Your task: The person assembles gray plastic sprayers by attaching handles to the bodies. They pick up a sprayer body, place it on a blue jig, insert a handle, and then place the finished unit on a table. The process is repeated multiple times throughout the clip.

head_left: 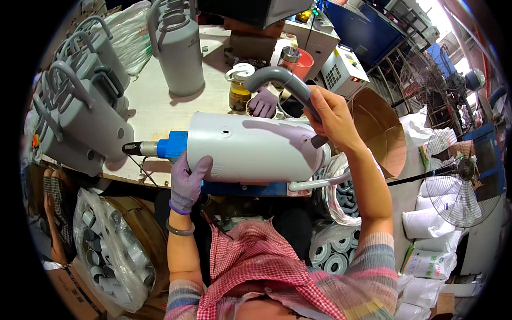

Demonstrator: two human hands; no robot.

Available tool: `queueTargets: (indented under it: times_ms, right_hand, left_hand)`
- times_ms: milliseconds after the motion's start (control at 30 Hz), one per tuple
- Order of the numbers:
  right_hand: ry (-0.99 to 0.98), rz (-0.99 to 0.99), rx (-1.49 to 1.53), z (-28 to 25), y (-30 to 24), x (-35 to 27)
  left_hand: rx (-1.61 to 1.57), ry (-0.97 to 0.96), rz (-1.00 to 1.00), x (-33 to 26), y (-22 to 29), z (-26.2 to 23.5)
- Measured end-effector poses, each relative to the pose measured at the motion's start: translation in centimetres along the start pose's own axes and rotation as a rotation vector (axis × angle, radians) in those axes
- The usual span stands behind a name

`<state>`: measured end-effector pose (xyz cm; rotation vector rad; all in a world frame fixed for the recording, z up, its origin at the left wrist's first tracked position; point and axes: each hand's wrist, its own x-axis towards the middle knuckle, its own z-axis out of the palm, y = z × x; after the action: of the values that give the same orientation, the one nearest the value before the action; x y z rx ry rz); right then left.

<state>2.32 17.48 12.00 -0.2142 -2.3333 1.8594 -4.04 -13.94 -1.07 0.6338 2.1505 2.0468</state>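
The jug point(256, 146) lies sideways at the bench's 6 o'clock edge — gloved left hand point(186, 178) clamps its base. Right hand point(333, 114) grips the grey handle point(282, 80) at 2 o'clock — best pressed squarely while the jug stays steady.

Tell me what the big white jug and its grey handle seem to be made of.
Jug: probably painted or coated metal, possibly plastic; smooth matte pale shell with soft highlights. Handle: looks like moulded grey plastic, dull and seamless in its curve. Neither can be settled by look alone.

Factory workshop: rows of identical grey jugs point(80, 106), bagged parts point(114, 250), industrial fans point(464, 176), control box point(341, 72) w/ cluttered bench point(154, 109).
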Motion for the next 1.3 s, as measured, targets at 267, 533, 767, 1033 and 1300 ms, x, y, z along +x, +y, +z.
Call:
queueTargets:
  times_ms: [267, 533, 767, 1033, 1300]
  right_hand:
    - [-0.073, -0.242, -0.465, 2.3, 0.9, 1.6]
    - [-0.070, -0.308, -0.538, 3.0, 1.3, 1.4]
    - [-0.090, -0.144, -0.446, 2.5, 1.5, 1.4]
    - [-0.111, -0.196, -0.467, 2.5, 1.7, 1.5]
    - [-0.112, -0.283, -0.506, 2.8, 1.8, 1.1]
  left_hand:
    - [-0.005, -0.008, -0.053, 0.7, 0.0, 0.0]
    - [0.043, 0.000, -0.078, 0.6, 0.3, -0.2]
    - [-0.069, -0.028, -0.125, 0.8, 0.1, -0.1]
    - [-0.085, -0.009, -0.103, 0.6, -0.6, 0.0]
    - [-0.119, -0.010, -0.117, 0.1, -0.9, 0.2]
